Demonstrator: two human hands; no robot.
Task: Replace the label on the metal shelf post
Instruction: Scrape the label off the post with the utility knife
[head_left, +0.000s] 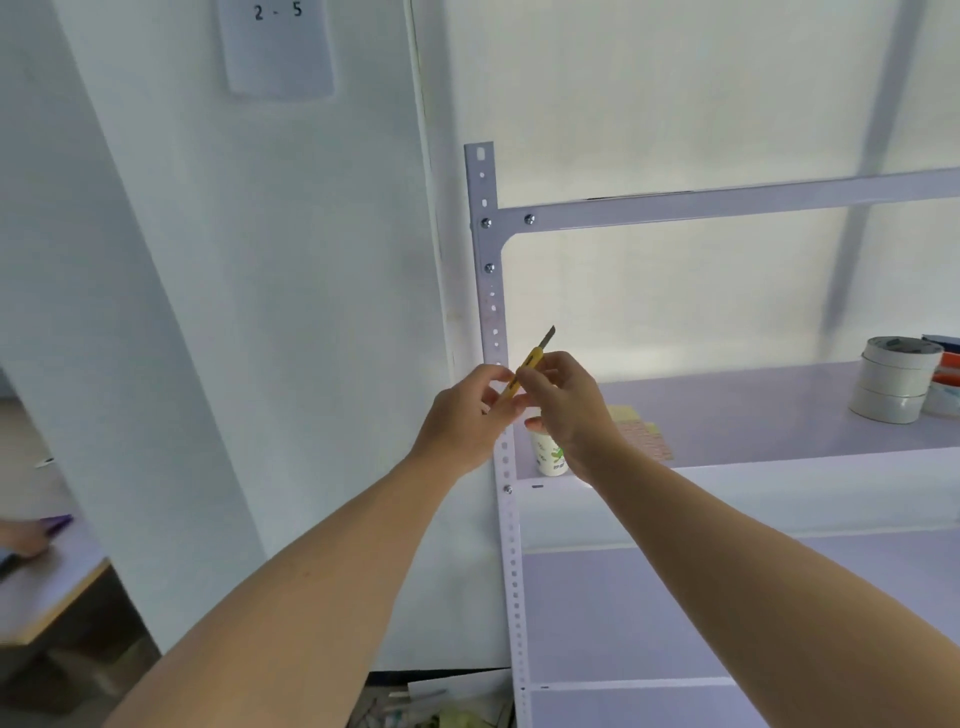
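The metal post (491, 291) stands upright directly behind the hands, its long axis vertical and its row of holes running from above the fingers to below the wrists. The left hand (467, 415) is the nearer one and overlaps the post's front face. The right hand (571, 405) sits just to the post's right, over the shelf (727, 410).

Both hands hold a yellow knife (530, 364). The left pinches its lower end and the right curls round its middle. The knife tilts up and to the right, and its blade (549, 335) sticks out beside the post without touching it.

No label shows on the bare stretch of post; it may be hidden behind the hands. Both forearms reach forward and upward, with the wrists close together.
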